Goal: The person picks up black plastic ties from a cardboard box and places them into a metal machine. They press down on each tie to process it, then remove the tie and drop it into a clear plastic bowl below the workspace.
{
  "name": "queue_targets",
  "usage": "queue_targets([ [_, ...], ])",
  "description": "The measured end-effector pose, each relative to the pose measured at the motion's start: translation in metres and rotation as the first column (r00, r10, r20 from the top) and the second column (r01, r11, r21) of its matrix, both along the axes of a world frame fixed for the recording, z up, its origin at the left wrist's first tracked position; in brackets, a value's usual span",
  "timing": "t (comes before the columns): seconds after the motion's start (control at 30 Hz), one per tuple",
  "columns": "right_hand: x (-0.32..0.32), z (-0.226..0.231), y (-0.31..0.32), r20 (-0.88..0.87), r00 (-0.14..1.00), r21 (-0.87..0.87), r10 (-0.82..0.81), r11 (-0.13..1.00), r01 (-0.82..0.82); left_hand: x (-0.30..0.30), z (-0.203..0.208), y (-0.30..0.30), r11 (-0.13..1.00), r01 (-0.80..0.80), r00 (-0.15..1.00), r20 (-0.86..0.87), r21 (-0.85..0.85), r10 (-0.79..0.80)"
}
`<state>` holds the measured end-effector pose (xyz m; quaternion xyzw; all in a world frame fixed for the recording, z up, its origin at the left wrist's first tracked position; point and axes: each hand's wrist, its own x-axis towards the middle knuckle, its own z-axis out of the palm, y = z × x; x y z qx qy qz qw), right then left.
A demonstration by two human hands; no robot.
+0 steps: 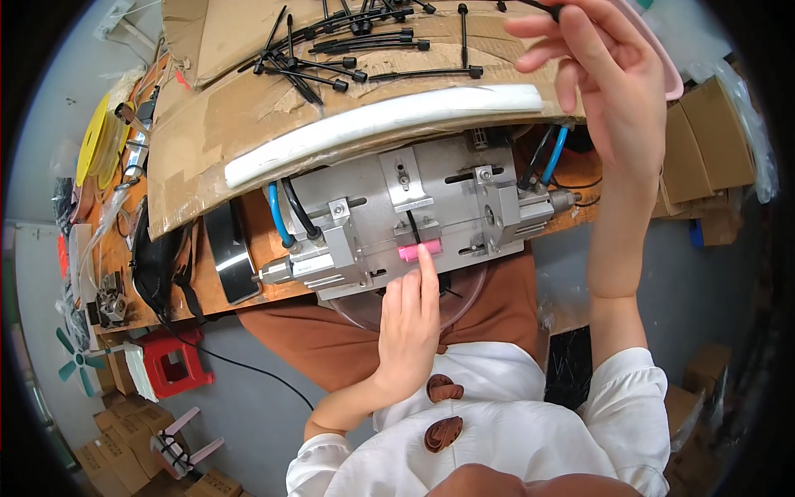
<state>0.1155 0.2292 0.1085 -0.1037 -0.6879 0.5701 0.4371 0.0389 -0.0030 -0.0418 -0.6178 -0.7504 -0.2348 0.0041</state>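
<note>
My left hand reaches up to the metal fixture at the table's front edge. Its index finger is stretched out, the tip resting on a small pink block; it grips nothing that I can see. A thin black piece runs down the fixture's middle to this block. Raised at the upper right, my right hand pinches a black rod-like piece between thumb and fingers; the far part of it leaves the picture. Several black rods with knobbed ends lie on the cardboard beyond the fixture.
A white padded strip lines the near edge of the cardboard. Cylinders with blue tubes flank the fixture. Left of it lies a dark phone-like slab. A clear bowl sits under the table edge; a red stool stands lower left.
</note>
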Motion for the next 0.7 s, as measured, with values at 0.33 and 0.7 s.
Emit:
queue_targets([
  [0.33, 0.043, -0.047, -0.045, -0.04, 0.98, 0.231, -0.197, 0.952, 0.201, 0.005, -0.001, 0.002, 0.994, -0.025, 0.997, -0.069, -0.11, 0.017],
  [0.7, 0.039, -0.165, -0.141, 0.437, 0.85, 0.596, -0.294, 0.802, -0.029, -0.126, 0.088, 0.105, 0.903, -0.093, 0.961, -0.199, 0.419, 0.191],
])
